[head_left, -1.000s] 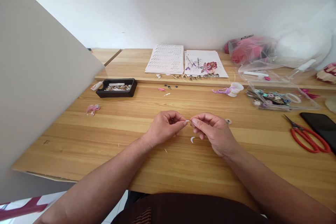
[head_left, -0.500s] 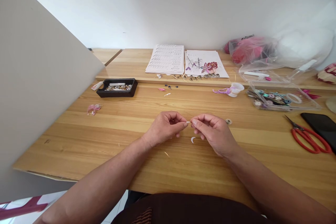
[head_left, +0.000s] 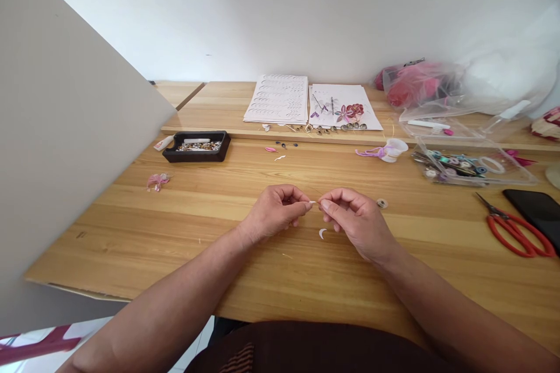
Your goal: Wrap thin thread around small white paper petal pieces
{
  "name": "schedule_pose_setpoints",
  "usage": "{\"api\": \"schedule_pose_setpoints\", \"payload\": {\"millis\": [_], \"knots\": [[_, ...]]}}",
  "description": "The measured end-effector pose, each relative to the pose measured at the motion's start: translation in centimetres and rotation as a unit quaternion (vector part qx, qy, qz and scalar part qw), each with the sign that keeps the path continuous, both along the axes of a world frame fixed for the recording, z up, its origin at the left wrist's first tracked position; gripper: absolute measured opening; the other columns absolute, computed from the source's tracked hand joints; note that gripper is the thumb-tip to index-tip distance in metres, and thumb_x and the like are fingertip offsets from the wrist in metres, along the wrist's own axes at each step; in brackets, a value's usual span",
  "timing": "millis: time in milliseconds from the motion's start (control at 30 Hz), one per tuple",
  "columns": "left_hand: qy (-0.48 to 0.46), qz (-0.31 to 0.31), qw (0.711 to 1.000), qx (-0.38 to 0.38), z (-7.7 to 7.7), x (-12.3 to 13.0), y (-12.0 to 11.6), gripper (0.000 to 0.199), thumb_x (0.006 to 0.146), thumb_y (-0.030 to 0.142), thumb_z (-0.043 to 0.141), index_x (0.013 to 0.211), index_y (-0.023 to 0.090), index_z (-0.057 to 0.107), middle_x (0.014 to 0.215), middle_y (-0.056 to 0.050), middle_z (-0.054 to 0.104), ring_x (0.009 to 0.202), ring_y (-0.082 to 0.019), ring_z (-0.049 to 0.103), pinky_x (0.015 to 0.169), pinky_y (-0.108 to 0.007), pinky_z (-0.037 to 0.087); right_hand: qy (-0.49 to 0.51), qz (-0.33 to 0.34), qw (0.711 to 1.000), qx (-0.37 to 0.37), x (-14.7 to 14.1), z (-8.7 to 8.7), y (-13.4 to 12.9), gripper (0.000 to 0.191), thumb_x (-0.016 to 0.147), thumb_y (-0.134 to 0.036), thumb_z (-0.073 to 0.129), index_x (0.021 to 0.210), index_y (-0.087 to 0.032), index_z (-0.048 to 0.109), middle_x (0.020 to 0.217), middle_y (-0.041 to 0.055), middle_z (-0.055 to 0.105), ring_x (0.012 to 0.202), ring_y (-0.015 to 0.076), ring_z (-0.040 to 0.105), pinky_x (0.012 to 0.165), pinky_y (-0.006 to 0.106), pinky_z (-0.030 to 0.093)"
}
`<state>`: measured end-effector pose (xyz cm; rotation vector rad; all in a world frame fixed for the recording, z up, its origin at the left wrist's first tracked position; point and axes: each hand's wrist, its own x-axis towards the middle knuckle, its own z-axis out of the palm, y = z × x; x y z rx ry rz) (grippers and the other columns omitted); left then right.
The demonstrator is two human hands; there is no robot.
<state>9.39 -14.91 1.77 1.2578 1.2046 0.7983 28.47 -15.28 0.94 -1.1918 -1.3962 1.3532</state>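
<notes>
Fingertips of my left hand (head_left: 279,207) pinch a small, thin white piece (head_left: 312,202) above the table. My right hand (head_left: 359,220) is closed in a pinch at the other end of that piece; what lies between its fingertips is too small to make out. Below the gap between my hands, a white crescent-shaped cutout (head_left: 322,233) lies on the wood. A small bobbin (head_left: 382,203) sits just to the right of my right hand.
Red-handled scissors (head_left: 516,230) and a black phone (head_left: 534,215) lie at the right. Behind them stands a clear box (head_left: 516,178) of bobbins and tools. A black tray (head_left: 196,156) of beads is at the left. Pattern sheets (head_left: 277,98) rest on the back ledge.
My hands keep nearly the same pinching pose, with only a slight shift at the fingertips. The whole view has moved slightly.
</notes>
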Motion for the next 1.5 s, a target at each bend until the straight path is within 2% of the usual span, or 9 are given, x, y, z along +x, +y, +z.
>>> {"api": "schedule_pose_setpoints", "payload": {"millis": [167,333,533,700,833,1000,1200,1400,1500], "knots": [[0.007,0.000,1.000,0.000,0.02,-0.08,-0.01,0.025,0.079,0.038,0.072,0.083,0.014,0.067,0.051,0.004,0.056,0.044,-0.006,0.045,0.042,-0.017,0.034,0.017,-0.023,1.000,0.008,0.29,-0.18,0.25,0.033,0.086,-0.050,0.070,0.089,-0.017,0.074,0.083,0.0057,0.071,0.065,0.0119,0.060,0.048,0.021,0.043],[0.005,-0.004,1.000,0.002,-0.15,-0.15,0.06,0.026,0.079,0.039,0.073,0.082,0.014,0.066,0.052,0.004,0.056,0.044,-0.007,0.046,0.042,-0.017,0.035,0.036,-0.045,0.998,0.029,0.69,-0.43,0.63,0.043,0.091,-0.056,0.062,0.089,-0.016,0.077,0.081,0.0077,0.071,0.065,0.0131,0.061,0.048,0.022,0.043],[-0.005,0.001,1.000,-0.008,-0.06,-0.08,0.07,0.027,0.078,0.039,0.074,0.081,0.014,0.066,0.051,0.004,0.055,0.044,-0.006,0.044,0.042,-0.017,0.034,0.036,-0.037,0.998,0.043,0.67,-0.19,0.47,0.059,0.097,-0.064,0.045,0.094,-0.014,0.078,0.082,0.0112,0.073,0.066,0.0159,0.064,0.049,0.026,0.044],[-0.015,0.006,1.000,-0.012,-0.04,0.01,0.12,0.029,0.076,0.041,0.074,0.080,0.014,0.065,0.051,0.004,0.055,0.045,-0.006,0.045,0.042,-0.018,0.033,-0.057,-0.029,0.993,0.100,0.59,0.14,0.13,0.032,0.092,-0.044,0.064,0.104,-0.017,0.075,0.085,0.0070,0.073,0.068,0.0153,0.063,0.055,0.027,0.048],[-0.025,0.015,0.999,-0.021,0.04,0.13,0.13,0.029,0.073,0.041,0.075,0.079,0.014,0.065,0.051,0.004,0.055,0.045,-0.007,0.047,0.043,-0.018,0.034,-0.105,-0.016,0.986,0.131,0.53,0.04,-0.28,0.023,0.090,-0.036,0.065,0.101,-0.019,0.075,0.092,0.0073,0.076,0.074,0.0173,0.066,0.065,0.030,0.053],[-0.036,0.025,0.999,-0.029,0.08,0.20,0.12,0.028,0.072,0.039,0.076,0.078,0.015,0.064,0.051,0.005,0.055,0.044,-0.007,0.046,0.042,-0.018,0.032,-0.110,-0.029,0.983,0.142,0.48,-0.11,-0.27,0.023,0.091,-0.034,0.065,0.105,-0.019,0.074,0.095,0.0075,0.076,0.077,0.0181,0.068,0.069,0.031,0.055],[-0.061,0.023,0.997,-0.044,-0.04,0.11,0.14,0.026,0.072,0.036,0.077,0.077,0.014,0.064,0.052,0.005,0.054,0.045,-0.006,0.046,0.041,-0.017,0.031,-0.095,-0.044,0.986,0.131,0.81,-0.25,-0.13,0.038,0.093,-0.035,0.063,0.129,-0.022,0.064,0.089,0.0037,0.073,0.075,0.0166,0.066,0.067,0.029,0.054],[-0.058,0.016,0.997,-0.040,-0.26,0.02,0.25,0.027,0.073,0.037,0.077,0.078,0.015,0.064,0.053,0.005,0.054,0.045,-0.006,0.046,0.042,-0.017,0.032,-0.131,-0.049,0.966,0.215,0.73,-0.09,-0.19,0.021,0.092,-0.029,0.063,0.106,-0.021,0.075,0.108,0.0094,0.072,0.090,0.0196,0.067,0.068,0.029,0.055],[-0.050,0.016,0.998,-0.040,-0.20,0.05,0.25,0.027,0.073,0.038,0.077,0.078,0.015,0.064,0.052,0.005,0.054,0.045,-0.006,0.046,0.042,-0.017,0.032,-0.137,-0.053,0.963,0.225,0.58,0.21,-0.23,0.021,0.091,-0.028,0.062,0.105,-0.021,0.075,0.118,0.0109,0.070,0.093,0.0203,0.067,0.064,0.028,0.054]]}}
